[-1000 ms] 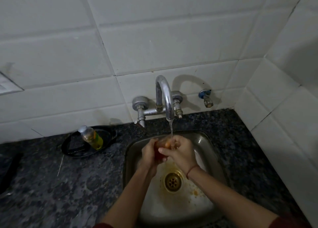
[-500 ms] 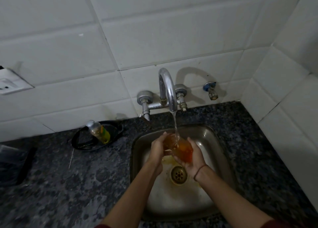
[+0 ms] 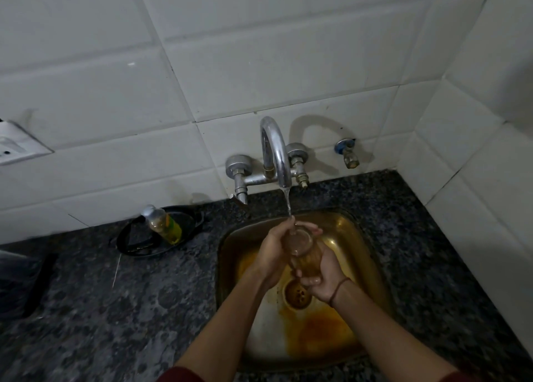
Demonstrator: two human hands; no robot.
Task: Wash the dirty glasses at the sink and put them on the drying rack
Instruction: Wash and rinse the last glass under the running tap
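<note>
Far out to the left of the hands, a small bottle with yellowish liquid lies tilted in a black pan on the dark speckled table. Nearer in, the left hand wraps around the upper part of a glass, fingers curled by the rim. The glass sits between both hands, over the sink and above the drain, its mouth tipped up toward the tap. A thin stream of water falls from the spout right into that mouth. The right hand cups the base from below, closed around it.

This looks like the rinsing step: brownish liquid tints the glass and stains the basin. Next, the glass probably needs tipping out and another rinse before it goes to the drying rack, which is nowhere in view. Wet glass will be slippery, so a firm grip matters.
</note>
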